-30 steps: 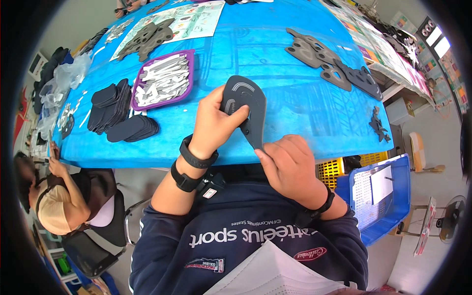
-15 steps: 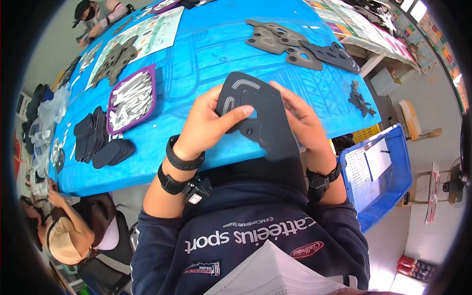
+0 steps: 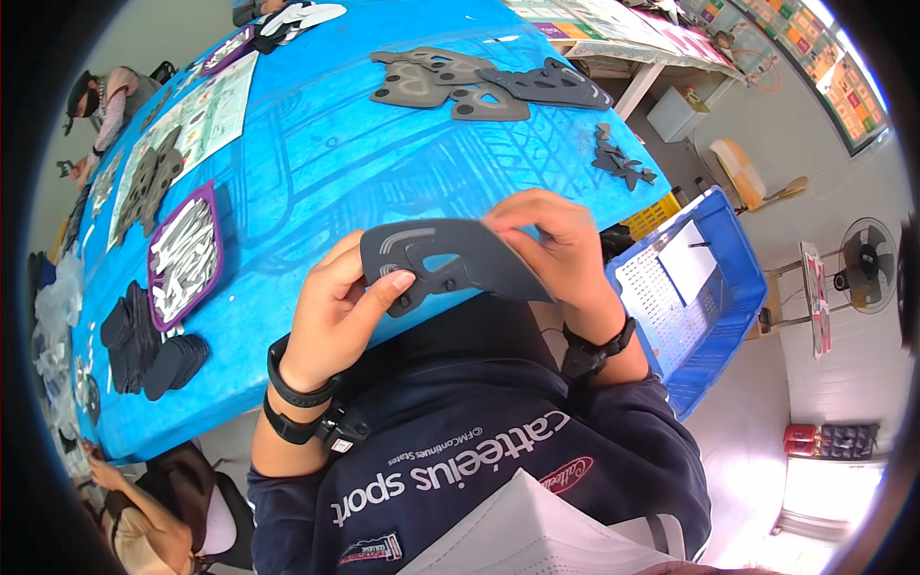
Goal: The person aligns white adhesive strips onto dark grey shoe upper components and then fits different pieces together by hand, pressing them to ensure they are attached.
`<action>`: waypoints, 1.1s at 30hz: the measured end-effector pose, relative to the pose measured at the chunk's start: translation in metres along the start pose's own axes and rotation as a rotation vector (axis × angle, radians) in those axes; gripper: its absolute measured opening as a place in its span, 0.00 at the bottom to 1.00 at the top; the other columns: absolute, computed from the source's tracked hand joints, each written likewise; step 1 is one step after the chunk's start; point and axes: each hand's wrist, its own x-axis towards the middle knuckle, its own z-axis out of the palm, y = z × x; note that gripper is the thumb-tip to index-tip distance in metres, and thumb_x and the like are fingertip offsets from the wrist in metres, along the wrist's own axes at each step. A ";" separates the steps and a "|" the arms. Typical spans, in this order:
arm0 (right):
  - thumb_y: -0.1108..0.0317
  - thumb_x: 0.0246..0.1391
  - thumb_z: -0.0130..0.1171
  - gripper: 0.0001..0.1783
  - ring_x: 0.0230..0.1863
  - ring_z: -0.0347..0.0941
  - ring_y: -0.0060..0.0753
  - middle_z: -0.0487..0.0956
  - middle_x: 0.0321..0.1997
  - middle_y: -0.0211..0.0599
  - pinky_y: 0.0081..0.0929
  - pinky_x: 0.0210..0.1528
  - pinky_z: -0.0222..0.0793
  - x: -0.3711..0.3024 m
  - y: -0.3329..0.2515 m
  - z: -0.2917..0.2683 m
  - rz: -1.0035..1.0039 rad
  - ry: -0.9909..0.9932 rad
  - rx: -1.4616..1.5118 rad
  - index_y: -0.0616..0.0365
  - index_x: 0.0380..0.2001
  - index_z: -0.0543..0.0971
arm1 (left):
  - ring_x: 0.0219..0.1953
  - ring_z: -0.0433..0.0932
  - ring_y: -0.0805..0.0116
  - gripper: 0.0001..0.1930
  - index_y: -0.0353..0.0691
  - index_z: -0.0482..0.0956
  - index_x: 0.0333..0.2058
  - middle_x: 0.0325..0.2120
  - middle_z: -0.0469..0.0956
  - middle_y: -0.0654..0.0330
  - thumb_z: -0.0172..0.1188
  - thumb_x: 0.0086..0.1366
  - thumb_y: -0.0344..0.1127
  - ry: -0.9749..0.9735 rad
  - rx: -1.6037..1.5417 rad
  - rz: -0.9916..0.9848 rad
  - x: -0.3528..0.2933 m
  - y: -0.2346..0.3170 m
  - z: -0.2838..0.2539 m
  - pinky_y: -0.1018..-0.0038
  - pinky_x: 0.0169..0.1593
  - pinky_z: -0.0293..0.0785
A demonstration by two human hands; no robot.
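Observation:
Both of my hands hold a flat dark grey shoe-upper piece [image 3: 450, 259] with curved light stripes and a cut-out, lifted off the table near my chest. My left hand [image 3: 340, 311] pinches its left end with the thumb on top. Its right end is gripped from above by the fingers of my right hand [image 3: 556, 244]. The blue table [image 3: 316, 163] lies just beyond the piece.
Several grey cut pieces [image 3: 479, 81] lie at the table's far side, small dark scraps [image 3: 618, 158] near its right edge. A purple-rimmed tray [image 3: 182, 259] of light pieces and dark stacks [image 3: 144, 335] sit left. A blue crate [image 3: 700, 287] stands to my right. Other people sit at the left [image 3: 101, 96].
I lifted the grey piece off the table toward my chest and turned it flat; both hands stayed on it. My view swung to the right.

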 end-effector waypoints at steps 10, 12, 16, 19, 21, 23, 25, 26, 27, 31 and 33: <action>0.71 0.58 0.54 0.08 0.25 0.72 0.24 0.75 0.29 0.34 0.22 0.31 0.69 -0.007 0.034 -0.040 0.361 0.738 0.558 0.60 0.40 0.70 | 0.35 0.73 0.75 0.06 0.30 0.77 0.37 0.35 0.75 0.57 0.56 0.61 0.22 -0.064 -0.333 0.122 -0.022 0.003 -0.025 0.80 0.37 0.69; 0.72 0.57 0.55 0.06 0.30 0.75 0.27 0.77 0.30 0.36 0.23 0.35 0.71 -0.016 0.048 -0.064 0.223 0.809 -0.195 0.59 0.38 0.73 | 0.36 0.74 0.76 0.07 0.31 0.75 0.39 0.35 0.76 0.59 0.57 0.61 0.23 0.024 -0.287 0.080 -0.027 0.001 -0.036 0.80 0.39 0.71; 0.74 0.49 0.59 0.03 0.33 0.75 0.38 0.78 0.29 0.38 0.29 0.38 0.71 -0.016 0.073 -0.109 -0.111 0.494 -1.193 0.58 0.29 0.78 | 0.36 0.77 0.73 0.09 0.32 0.75 0.41 0.34 0.77 0.59 0.58 0.61 0.25 0.081 -0.272 0.035 -0.035 -0.002 -0.040 0.78 0.40 0.73; 0.72 0.48 0.58 0.06 0.37 0.74 0.42 0.79 0.31 0.40 0.34 0.41 0.70 -0.011 0.095 -0.120 0.147 0.149 -1.315 0.56 0.32 0.80 | 0.34 0.77 0.71 0.09 0.33 0.76 0.40 0.32 0.78 0.58 0.59 0.61 0.28 0.140 -0.216 -0.040 -0.034 -0.001 -0.036 0.74 0.38 0.74; 0.67 0.48 0.57 0.09 0.39 0.73 0.45 0.79 0.32 0.41 0.37 0.43 0.69 -0.013 0.108 -0.121 0.318 -0.060 -1.175 0.55 0.33 0.82 | 0.37 0.75 0.76 0.11 0.32 0.75 0.43 0.35 0.77 0.61 0.57 0.61 0.25 0.090 -0.204 -0.003 -0.033 0.000 -0.035 0.78 0.41 0.72; 0.67 0.47 0.58 0.08 0.40 0.73 0.46 0.79 0.33 0.41 0.37 0.44 0.69 -0.017 0.114 -0.124 0.224 -0.076 -1.212 0.56 0.30 0.82 | 0.39 0.72 0.80 0.13 0.32 0.75 0.45 0.37 0.76 0.64 0.58 0.62 0.24 0.061 -0.228 -0.024 -0.032 0.000 -0.036 0.81 0.43 0.69; 0.69 0.44 0.59 0.06 0.39 0.71 0.46 0.78 0.34 0.38 0.37 0.45 0.68 -0.017 0.113 -0.125 0.186 -0.065 -1.213 0.58 0.25 0.83 | 0.38 0.72 0.80 0.13 0.32 0.75 0.45 0.37 0.76 0.64 0.58 0.62 0.25 0.071 -0.205 -0.054 -0.030 0.000 -0.037 0.81 0.42 0.69; 0.70 0.44 0.59 0.06 0.38 0.71 0.46 0.78 0.34 0.38 0.37 0.45 0.68 -0.016 0.109 -0.124 0.139 -0.068 -1.256 0.58 0.26 0.83 | 0.38 0.72 0.81 0.13 0.32 0.75 0.45 0.36 0.76 0.64 0.58 0.62 0.25 0.071 -0.205 -0.056 -0.029 -0.001 -0.037 0.82 0.42 0.69; 0.71 0.43 0.59 0.06 0.37 0.70 0.45 0.77 0.34 0.38 0.38 0.44 0.67 -0.012 0.103 -0.121 0.097 -0.053 -1.294 0.59 0.27 0.82 | 0.37 0.72 0.82 0.12 0.32 0.75 0.45 0.36 0.76 0.65 0.58 0.62 0.26 0.066 -0.223 -0.074 -0.028 -0.002 -0.037 0.82 0.41 0.69; 0.67 0.50 0.59 0.10 0.35 0.70 0.41 0.76 0.36 0.40 0.32 0.42 0.66 0.008 0.058 -0.086 0.103 0.119 -1.003 0.59 0.35 0.80 | 0.36 0.71 0.82 0.12 0.33 0.76 0.44 0.35 0.75 0.66 0.59 0.62 0.26 0.073 -0.223 -0.087 -0.025 -0.004 -0.035 0.83 0.39 0.69; 0.66 0.53 0.58 0.11 0.36 0.72 0.38 0.76 0.37 0.41 0.28 0.40 0.66 0.007 0.025 -0.054 0.203 0.065 -0.505 0.62 0.37 0.79 | 0.36 0.72 0.82 0.10 0.32 0.77 0.43 0.35 0.75 0.66 0.58 0.62 0.26 0.081 -0.223 -0.069 -0.024 -0.003 -0.035 0.83 0.38 0.69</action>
